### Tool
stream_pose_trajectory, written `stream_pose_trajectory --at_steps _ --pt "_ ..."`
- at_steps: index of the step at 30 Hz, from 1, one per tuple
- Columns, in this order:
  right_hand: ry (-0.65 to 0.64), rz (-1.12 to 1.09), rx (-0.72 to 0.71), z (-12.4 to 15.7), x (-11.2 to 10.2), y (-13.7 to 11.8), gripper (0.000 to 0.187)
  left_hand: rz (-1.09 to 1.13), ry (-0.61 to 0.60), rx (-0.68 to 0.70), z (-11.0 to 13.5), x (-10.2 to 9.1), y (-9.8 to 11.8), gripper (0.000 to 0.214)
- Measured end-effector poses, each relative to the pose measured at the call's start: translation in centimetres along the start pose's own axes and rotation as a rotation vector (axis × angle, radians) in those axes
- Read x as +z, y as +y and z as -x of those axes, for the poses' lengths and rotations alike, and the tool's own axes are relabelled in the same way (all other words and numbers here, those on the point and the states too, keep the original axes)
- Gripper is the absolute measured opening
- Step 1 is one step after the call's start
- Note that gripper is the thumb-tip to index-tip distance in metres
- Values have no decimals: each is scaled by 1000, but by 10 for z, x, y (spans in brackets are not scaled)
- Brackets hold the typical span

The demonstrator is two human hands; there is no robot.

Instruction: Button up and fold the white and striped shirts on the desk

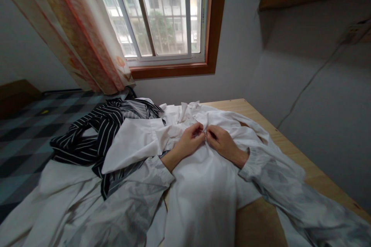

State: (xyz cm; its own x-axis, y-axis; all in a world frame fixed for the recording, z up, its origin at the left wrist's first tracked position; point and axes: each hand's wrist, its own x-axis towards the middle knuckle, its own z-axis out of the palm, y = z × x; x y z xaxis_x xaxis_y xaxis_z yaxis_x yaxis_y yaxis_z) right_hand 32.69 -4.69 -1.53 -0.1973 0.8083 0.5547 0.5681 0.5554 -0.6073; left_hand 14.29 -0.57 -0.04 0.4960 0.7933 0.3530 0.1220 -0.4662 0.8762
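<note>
A white shirt (199, 185) lies spread on the wooden table, its collar end toward the window and one sleeve reaching out on each side. My left hand (191, 137) is closed in a pinch on the fabric at the front, below the collar. Close beside it, almost touching, my right hand (222, 142) pinches the same strip of cloth. Between the fingertips the detail is too small to make out, and any button there is hidden.
Left of the shirt lies a heap of black-and-white striped clothing (110, 123), with more white cloth (66, 185) nearer me. Beyond is a dark checked bed cover (26, 139). The wooden table's (313, 170) right edge runs along the wall; a window (165, 11) and curtain (84, 23) stand behind.
</note>
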Motion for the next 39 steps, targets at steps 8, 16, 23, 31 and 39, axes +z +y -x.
stream_pose_trajectory --at_steps 8,16,23,31,39 --pt "-6 27 -1 0 -1 -1 18 20 7 -9 -3 0 -5 12" --pt "-35 -254 62 -1 -2 9 24 141 -15 -49 -2 -1 -6 27" --pt "-92 -37 30 -6 -8 9 25 58 19 -86 -2 0 -7 42" --pt "-129 436 4 3 -93 41 21 -487 63 -33 3 -41 19 30" --pt "-14 211 511 -2 -149 118 49 -1399 25 -274 29 -153 60 58"
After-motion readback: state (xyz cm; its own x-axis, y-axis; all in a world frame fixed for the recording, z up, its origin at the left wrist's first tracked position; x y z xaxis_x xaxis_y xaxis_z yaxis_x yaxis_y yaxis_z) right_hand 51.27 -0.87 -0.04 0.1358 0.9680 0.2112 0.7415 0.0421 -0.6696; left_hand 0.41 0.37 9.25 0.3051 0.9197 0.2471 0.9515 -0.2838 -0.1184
